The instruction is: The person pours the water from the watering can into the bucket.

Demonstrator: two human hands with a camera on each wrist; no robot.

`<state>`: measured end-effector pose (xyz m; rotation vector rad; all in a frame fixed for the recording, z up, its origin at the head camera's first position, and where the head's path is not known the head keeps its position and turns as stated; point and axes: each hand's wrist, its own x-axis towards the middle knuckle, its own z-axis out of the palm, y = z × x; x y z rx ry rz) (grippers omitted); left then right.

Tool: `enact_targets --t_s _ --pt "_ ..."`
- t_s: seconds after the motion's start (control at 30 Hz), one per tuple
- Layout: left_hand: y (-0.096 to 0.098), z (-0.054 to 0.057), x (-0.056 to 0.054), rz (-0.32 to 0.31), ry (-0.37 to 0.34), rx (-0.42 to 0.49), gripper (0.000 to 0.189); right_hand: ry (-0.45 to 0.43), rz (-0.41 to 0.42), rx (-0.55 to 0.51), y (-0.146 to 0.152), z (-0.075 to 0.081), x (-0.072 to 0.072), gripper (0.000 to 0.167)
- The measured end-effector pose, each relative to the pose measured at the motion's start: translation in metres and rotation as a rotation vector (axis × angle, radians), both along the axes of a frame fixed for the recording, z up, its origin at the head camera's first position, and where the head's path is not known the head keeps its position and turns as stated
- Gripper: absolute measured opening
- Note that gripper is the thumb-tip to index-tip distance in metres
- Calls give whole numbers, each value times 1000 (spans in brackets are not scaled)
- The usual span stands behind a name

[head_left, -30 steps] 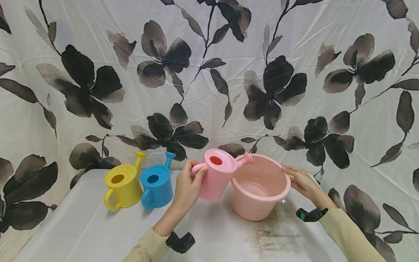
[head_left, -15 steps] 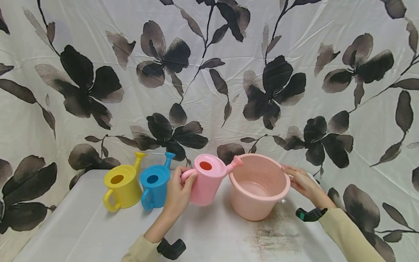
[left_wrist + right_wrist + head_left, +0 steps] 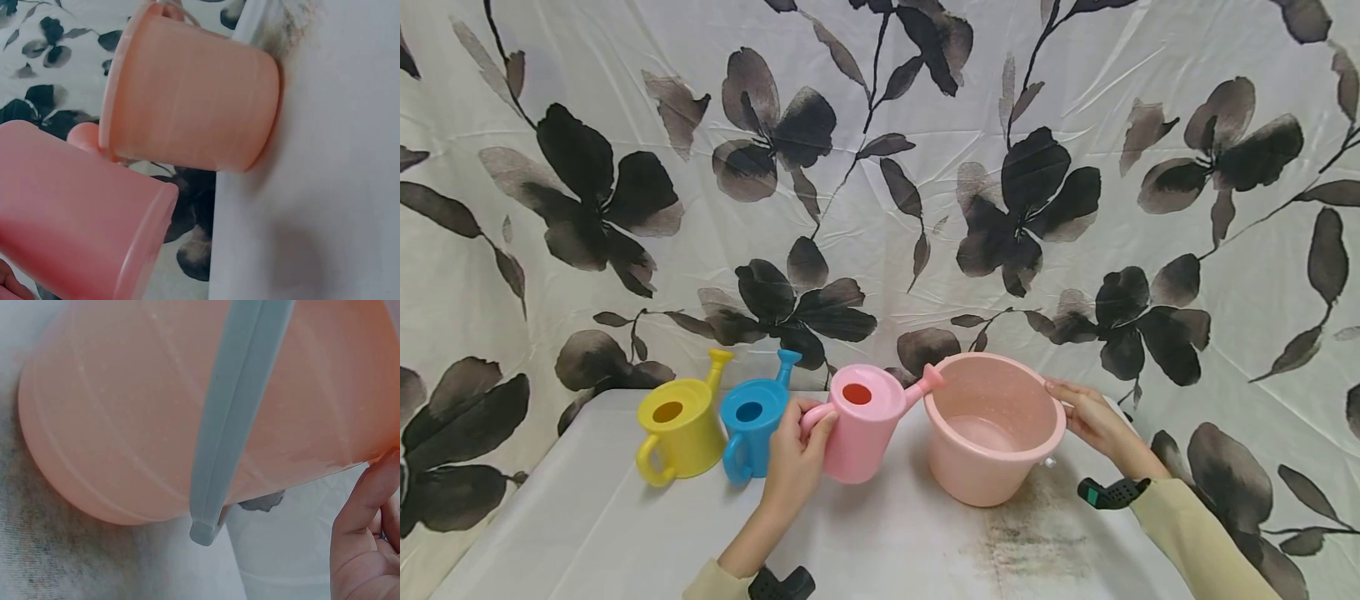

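Note:
My left hand (image 3: pixel 795 457) grips the handle of a pink watering can (image 3: pixel 862 429), which is held off the table. The can's spout points right, and its tip is close to the rim of a light pink bucket (image 3: pixel 981 479). In the left wrist view, the watering can (image 3: pixel 81 206) hangs beside the bucket (image 3: pixel 194 94), with only a bit of the hand showing at the lower left corner. My right hand (image 3: pixel 1093 421) holds the bucket's right rim. The right wrist view shows the thumb (image 3: pixel 369 494) against the bucket's outer wall (image 3: pixel 137 412).
A yellow watering can (image 3: pixel 688 437) and a blue watering can (image 3: pixel 765 433) stand on the white table (image 3: pixel 587 517) at the left. Dark stains (image 3: pixel 1037 537) mark the cloth in front of the bucket. A floral curtain (image 3: pixel 880 208) hangs behind. A pale bucket handle (image 3: pixel 234 419) crosses the bucket's side.
My left hand has carried the pink watering can left and down, drawing its spout back from over the bucket to its left rim. The right hand and bucket stay in place.

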<state>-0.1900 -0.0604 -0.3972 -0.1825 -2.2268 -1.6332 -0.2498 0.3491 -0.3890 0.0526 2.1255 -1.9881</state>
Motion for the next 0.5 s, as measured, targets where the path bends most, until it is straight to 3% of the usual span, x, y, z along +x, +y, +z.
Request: enact_targets --t_s 0.27,0.5 --pt "0 -20 11 52 -7 85 25 5 -2 5 0 -1 0 72" --pt "8 -38 8 118 15 161 25 7 -1 -1 0 -2 1 70"
